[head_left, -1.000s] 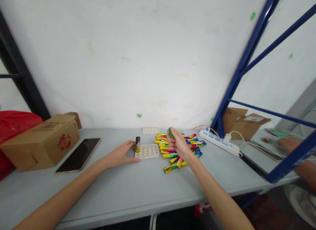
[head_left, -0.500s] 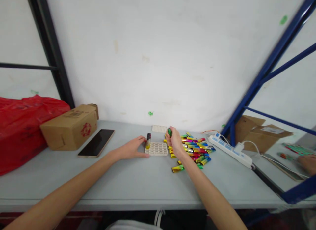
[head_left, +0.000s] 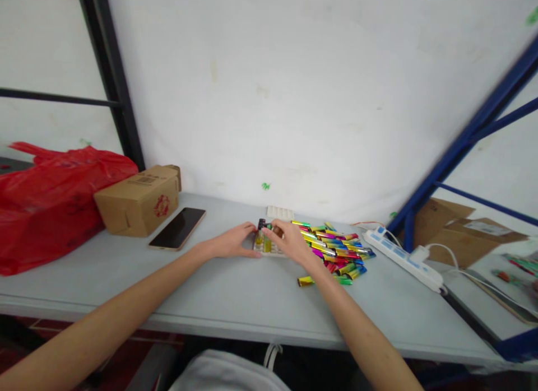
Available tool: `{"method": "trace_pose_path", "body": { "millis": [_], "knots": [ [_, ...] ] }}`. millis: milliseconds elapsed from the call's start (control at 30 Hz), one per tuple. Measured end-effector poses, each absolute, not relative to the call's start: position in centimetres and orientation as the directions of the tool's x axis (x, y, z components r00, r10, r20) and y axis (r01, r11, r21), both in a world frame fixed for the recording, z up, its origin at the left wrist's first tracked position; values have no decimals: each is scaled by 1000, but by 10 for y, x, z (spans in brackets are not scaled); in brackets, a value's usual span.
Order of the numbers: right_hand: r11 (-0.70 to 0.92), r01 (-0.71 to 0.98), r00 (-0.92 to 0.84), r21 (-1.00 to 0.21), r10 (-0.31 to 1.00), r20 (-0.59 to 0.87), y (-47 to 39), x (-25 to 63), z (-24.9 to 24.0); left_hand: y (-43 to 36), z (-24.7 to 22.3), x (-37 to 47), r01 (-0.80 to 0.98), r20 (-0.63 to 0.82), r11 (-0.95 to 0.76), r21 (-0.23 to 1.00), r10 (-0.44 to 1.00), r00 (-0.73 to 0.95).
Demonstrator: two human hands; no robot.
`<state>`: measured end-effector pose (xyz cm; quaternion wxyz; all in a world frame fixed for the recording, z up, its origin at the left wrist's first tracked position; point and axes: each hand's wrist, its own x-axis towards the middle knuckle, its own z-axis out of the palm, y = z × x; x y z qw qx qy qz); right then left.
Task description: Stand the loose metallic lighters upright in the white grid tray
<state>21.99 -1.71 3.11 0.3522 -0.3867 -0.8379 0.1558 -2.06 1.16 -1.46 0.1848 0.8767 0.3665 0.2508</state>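
Observation:
A small pale tray [head_left: 272, 254] with rows of square slots lies on the table in front of me. A few lighters with dark tops [head_left: 261, 223] stand upright along its left side. My left hand [head_left: 233, 241] rests at the tray's left edge, fingers and thumb spread around the corner by the lighters. Over the tray, my right hand [head_left: 290, 240] pinches the top of an upright yellow-green lighter [head_left: 268, 243] beside the standing ones. Whether its base sits in a slot is unclear. Just right of that hand spreads a loose pile of shiny multicoloured lighters [head_left: 336, 248].
Behind the tray, a second pale tray [head_left: 280, 213] lies near the wall. To the left are a dark-screened tablet [head_left: 179, 228], a cardboard box [head_left: 140, 203] and a red plastic bag [head_left: 63, 200]. A white power strip [head_left: 403, 259] with cables lies at right, before blue shelf posts [head_left: 458, 150].
My right hand has moved left from beside the pile to the tray, bringing a lighter to the standing ones. My left hand stays at the tray's left edge. The camera view has shifted.

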Motion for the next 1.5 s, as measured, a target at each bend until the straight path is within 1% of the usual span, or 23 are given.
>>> {"method": "trace_pose_path", "body": {
  "millis": [167, 233, 300, 433, 500, 600, 700, 867, 1000, 1067, 1167, 1333, 1500],
  "knots": [
    [597, 548, -439, -585, 801, 407, -7, 219, 10, 12, -15, -21, 560, 276, -660, 500, 735, 620],
    [597, 559, -467, -575, 800, 377, -6, 218, 5, 11, -13, -21, 559, 277, -660, 502, 735, 619],
    [631, 590, -521, -504, 774, 360, -8, 216, 5, 9, -12, -21, 560, 279, -661, 500, 735, 618],
    [665, 691, -570, -285, 743, 350, -13, 208, 14, 8, -9, -20, 556, 277, -661, 504, 733, 620],
    [656, 713, -566, -248, 747, 349, -14, 210, 19, 9, -8, -20, 550, 278, -662, 509, 731, 623],
    [649, 698, -551, -303, 757, 351, -11, 228, 28, 10, -8, -20, 572, 279, -654, 495, 743, 608],
    [606, 699, -481, -380, 791, 377, -3, 268, 39, 10, -6, -20, 595, 256, -643, 482, 753, 607],
    [541, 745, -434, -391, 838, 333, 13, 342, 49, 7, -3, -19, 599, 249, -628, 496, 764, 595],
    [509, 757, -378, -408, 852, 362, 19, 380, 38, 8, -2, -19, 607, 253, -628, 487, 767, 590],
    [487, 764, -361, -423, 866, 345, 19, 390, 29, 9, -1, -19, 609, 253, -629, 483, 766, 591],
    [462, 768, -372, -443, 885, 278, 18, 398, 19, 9, -1, -19, 610, 247, -630, 481, 765, 596],
    [481, 771, -388, -418, 875, 291, 14, 400, 18, 8, -1, -19, 610, 238, -626, 487, 766, 597],
    [495, 772, -425, -398, 868, 257, 12, 397, 19, 8, 0, -19, 615, 231, -629, 475, 764, 603]
  ]
}}
